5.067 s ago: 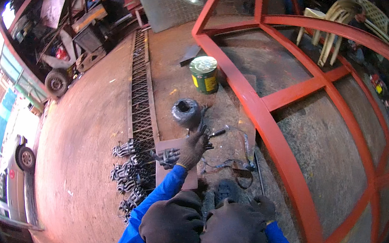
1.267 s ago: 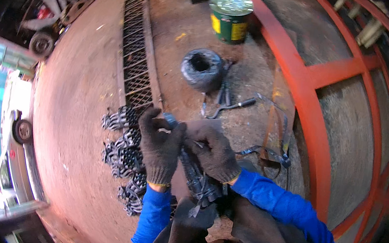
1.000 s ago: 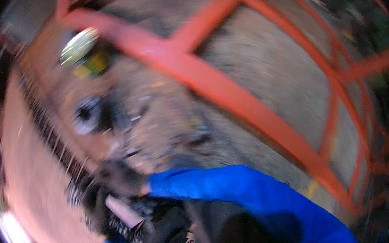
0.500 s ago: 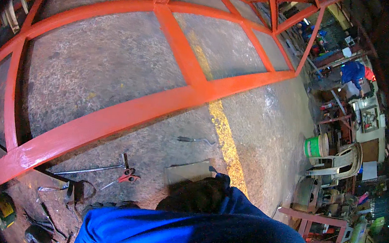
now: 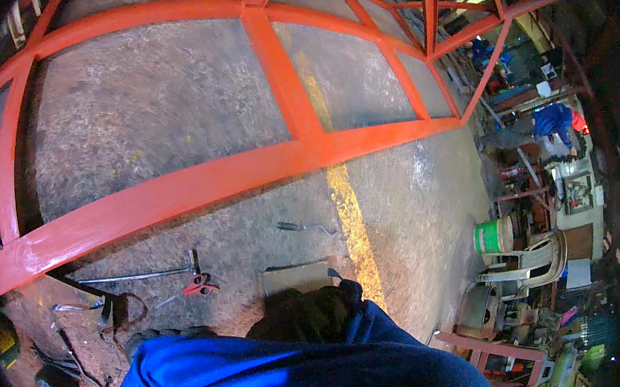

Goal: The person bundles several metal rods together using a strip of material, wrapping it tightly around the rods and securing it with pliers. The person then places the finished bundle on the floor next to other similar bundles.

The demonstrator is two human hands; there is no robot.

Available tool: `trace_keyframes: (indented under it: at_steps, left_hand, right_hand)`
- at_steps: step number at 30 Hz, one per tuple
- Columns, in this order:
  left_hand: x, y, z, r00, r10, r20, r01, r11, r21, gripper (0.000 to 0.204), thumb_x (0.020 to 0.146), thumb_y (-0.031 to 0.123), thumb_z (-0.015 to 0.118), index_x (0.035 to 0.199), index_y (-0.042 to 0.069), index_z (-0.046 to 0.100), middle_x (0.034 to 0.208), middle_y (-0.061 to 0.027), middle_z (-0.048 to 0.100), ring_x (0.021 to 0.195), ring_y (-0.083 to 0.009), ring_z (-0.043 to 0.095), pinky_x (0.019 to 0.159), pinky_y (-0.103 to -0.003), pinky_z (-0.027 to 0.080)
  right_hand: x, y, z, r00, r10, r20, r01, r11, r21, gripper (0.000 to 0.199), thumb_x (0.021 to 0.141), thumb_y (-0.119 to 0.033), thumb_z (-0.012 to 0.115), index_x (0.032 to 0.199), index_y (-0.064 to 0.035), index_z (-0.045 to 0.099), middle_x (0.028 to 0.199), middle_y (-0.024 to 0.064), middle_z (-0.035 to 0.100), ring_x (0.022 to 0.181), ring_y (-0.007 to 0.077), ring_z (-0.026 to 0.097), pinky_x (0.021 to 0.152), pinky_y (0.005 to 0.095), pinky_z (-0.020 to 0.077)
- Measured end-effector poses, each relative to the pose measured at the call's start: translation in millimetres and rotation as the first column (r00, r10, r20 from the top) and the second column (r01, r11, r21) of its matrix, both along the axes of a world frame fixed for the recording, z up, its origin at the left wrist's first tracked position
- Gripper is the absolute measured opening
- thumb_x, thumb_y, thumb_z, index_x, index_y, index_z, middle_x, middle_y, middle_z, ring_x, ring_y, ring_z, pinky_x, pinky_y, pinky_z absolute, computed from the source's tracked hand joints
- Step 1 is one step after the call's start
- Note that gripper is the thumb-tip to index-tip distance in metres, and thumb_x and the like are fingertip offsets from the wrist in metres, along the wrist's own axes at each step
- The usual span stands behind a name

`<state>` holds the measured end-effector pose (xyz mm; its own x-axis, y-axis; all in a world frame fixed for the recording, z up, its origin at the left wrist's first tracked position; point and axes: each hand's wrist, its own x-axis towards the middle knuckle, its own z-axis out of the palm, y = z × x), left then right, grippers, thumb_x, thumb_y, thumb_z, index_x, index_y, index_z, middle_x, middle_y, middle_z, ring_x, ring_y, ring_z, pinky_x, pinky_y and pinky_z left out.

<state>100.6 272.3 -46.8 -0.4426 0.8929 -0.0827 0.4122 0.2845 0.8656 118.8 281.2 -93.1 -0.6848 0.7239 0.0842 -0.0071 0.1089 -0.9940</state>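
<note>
A blue-clothed limb point(image 5: 396, 384), apparently my bent leg, fills the lower middle. Beside it, a dark shape point(image 5: 312, 315) ends a second blue-clothed part and overlaps a flat grey plate point(image 5: 294, 276); whether this is my gloved right hand or a boot is too dark to tell. I cannot see my left hand. Left of the plate lie red-handled scissors or pliers point(image 5: 201, 285) and a long metal rod with a hammer-like head point(image 5: 139, 277). Farther off rests a dark-handled tool with a bent metal shank point(image 5: 306, 228).
A large orange-red metal frame point(image 5: 174, 194) spans the floor ahead. A yellow stripe point(image 5: 355, 228) crosses the concrete. Right stand a green-white bucket point(image 5: 493, 236), a pale plastic chair point(image 5: 525, 265) and a small reddish frame point(image 5: 505, 354). A person in blue point(image 5: 555, 122) bends over farther back.
The view has shifted slightly, bringing a bright lamp into sight at the right. The tools and the frame appear unmoved on the floor; the dark shape still overlaps the plate.
</note>
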Motion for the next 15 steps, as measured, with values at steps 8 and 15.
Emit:
trace_keyframes:
  at_steps: [8,15]
  left_hand:
    - [-14.3,-16.1,-15.3,0.995,0.097,0.039,-0.098,0.995,0.024,0.032,0.097,0.031,0.054,0.097,0.001,0.066,0.092,-0.0098,0.066,0.083,-0.0168,0.059,0.072,-0.029,0.047]
    - [-83.6,-75.4,-24.1,0.909,0.413,0.048,-0.416,0.907,0.064,0.035,0.098,0.034,0.052,0.097,0.002,0.066,0.089,-0.0084,0.067,0.08,-0.0153,0.059,0.07,-0.028,0.047]
  right_hand:
    - [10.1,-3.6,-13.2,0.999,0.023,0.037,-0.022,0.999,-0.033,0.028,0.098,-0.026,0.044,0.102,-0.0043,0.06,0.094,0.0158,0.06,0.086,0.027,0.056,0.081,0.0413,0.0456]
    - [-44.4,6.9,-21.0,0.978,0.201,-0.051,-0.207,0.965,-0.159,0.028,0.1,-0.026,0.041,0.103,-0.0047,0.059,0.097,0.0154,0.059,0.088,0.0257,0.054,0.082,0.0405,0.0446]
